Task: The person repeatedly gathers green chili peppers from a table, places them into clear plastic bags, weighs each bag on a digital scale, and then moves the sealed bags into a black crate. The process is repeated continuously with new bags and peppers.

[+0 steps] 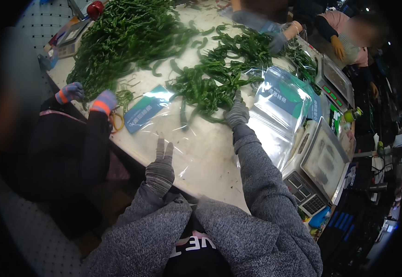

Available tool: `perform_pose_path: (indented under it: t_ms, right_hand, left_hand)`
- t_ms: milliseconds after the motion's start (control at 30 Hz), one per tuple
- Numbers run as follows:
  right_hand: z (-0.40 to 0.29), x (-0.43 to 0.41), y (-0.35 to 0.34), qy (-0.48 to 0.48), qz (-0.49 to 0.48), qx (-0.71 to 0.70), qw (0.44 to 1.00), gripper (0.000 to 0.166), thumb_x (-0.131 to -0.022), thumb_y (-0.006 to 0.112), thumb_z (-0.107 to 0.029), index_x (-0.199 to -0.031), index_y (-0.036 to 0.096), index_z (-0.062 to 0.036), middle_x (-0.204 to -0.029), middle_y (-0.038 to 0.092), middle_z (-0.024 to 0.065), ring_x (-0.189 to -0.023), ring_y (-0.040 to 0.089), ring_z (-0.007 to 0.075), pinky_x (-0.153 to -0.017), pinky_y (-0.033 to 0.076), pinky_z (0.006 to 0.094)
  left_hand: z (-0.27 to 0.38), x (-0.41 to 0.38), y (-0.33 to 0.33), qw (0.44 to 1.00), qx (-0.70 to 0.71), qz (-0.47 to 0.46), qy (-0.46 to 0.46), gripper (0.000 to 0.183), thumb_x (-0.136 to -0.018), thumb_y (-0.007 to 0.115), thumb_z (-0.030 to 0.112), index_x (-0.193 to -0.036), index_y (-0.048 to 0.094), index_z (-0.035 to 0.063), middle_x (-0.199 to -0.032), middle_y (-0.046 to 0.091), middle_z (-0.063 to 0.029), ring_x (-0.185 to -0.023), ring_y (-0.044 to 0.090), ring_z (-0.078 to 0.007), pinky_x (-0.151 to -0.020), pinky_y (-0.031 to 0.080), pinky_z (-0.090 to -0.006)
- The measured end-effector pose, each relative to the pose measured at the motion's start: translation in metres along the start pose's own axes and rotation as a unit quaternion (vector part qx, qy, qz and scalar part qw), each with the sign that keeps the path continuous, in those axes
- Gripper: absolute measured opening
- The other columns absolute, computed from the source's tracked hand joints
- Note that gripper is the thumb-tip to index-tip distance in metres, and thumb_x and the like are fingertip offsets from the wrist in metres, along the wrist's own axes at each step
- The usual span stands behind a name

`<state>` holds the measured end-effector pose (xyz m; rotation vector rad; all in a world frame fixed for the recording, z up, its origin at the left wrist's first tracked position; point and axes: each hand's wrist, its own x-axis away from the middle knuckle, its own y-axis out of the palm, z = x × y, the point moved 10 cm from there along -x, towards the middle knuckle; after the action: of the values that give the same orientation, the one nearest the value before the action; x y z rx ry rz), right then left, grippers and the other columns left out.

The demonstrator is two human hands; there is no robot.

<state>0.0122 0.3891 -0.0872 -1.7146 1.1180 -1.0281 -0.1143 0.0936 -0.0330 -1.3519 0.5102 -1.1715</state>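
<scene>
My left hand (pixel 160 175), in a grey knit glove with bare fingertips, rests on the near end of a clear printed plastic bag (pixel 149 109) lying flat on the white table, two fingers stretched out. At the right edge of a spread of long green peppers (pixel 201 86), my right hand (pixel 237 110) in a matching glove touches them; whether it grips any cannot be told. A stack of clear printed bags (pixel 277 100) lies just right of that hand. Behind, at the upper left, rises a large heap of green peppers (pixel 124 34).
A digital scale (pixel 312 173) stands close on my right, another (pixel 334 78) farther back and a third (pixel 71 38) at the far left. At the left, a co-worker's striped gloves (pixel 104 102) are near the table edge. Other co-workers' gloved hands (pixel 277 42) work across the table.
</scene>
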Motion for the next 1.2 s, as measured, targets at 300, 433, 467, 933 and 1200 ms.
perform_pose_path:
  t_ms: [300,433,467,933,1200]
  right_hand:
    - [-0.017,0.058,-0.042,-0.092,-0.274,-0.665,0.688,0.075,-0.071,0.067,-0.007,-0.132,0.026,-0.0165,-0.095,0.052,0.0126,-0.077,0.055,0.0193,-0.058,0.048,0.0283]
    - [-0.070,0.165,-0.066,-0.267,-0.402,-0.666,0.568,0.089,-0.066,0.074,-0.020,-0.136,0.018,-0.0179,-0.110,0.050,0.0178,-0.090,0.057,0.0265,-0.068,0.051,0.0348]
    - [-0.083,0.189,-0.061,-0.304,-0.434,-0.635,0.562,0.093,-0.064,0.075,-0.022,-0.136,0.017,-0.0175,-0.110,0.051,0.0178,-0.088,0.058,0.0264,-0.070,0.052,0.0363]
    - [-0.092,0.203,0.027,-0.266,-0.515,-0.423,0.697,0.094,-0.056,0.076,-0.004,-0.134,0.023,-0.0137,-0.116,0.051,0.0101,-0.107,0.048,0.0241,-0.090,0.042,0.0336]
    - [-0.107,0.180,0.036,-0.282,-0.430,-0.383,0.767,0.074,-0.069,0.070,-0.017,-0.132,0.032,-0.0123,-0.096,0.056,0.0048,-0.086,0.052,0.0148,-0.076,0.045,0.0261]
  left_hand:
    - [0.011,0.000,0.001,0.994,0.026,0.084,0.064,0.061,-0.071,0.047,0.006,-0.130,0.031,0.0102,-0.140,0.024,-0.0092,-0.068,0.058,-0.0273,-0.057,0.047,-0.0358]
    - [0.029,-0.006,-0.010,0.990,0.071,0.101,0.070,0.059,-0.073,0.046,0.005,-0.130,0.032,0.0075,-0.134,0.033,-0.0150,-0.090,0.057,-0.0282,-0.064,0.048,-0.0351]
    - [0.031,-0.004,-0.017,0.985,0.093,0.130,0.068,0.061,-0.073,0.046,0.005,-0.131,0.030,0.0069,-0.134,0.032,-0.0162,-0.089,0.057,-0.0287,-0.064,0.048,-0.0352]
    - [-0.005,-0.008,-0.025,0.978,0.163,0.130,0.011,0.078,-0.071,0.047,0.003,-0.136,0.004,0.0011,-0.134,0.028,-0.0248,-0.056,0.055,-0.0309,-0.050,0.045,-0.0385]
    - [0.076,0.027,-0.027,0.968,0.050,0.140,0.203,0.073,-0.070,0.047,0.001,-0.135,0.015,-0.0008,-0.140,0.016,-0.0202,-0.051,0.053,-0.0208,-0.046,0.043,-0.0316]
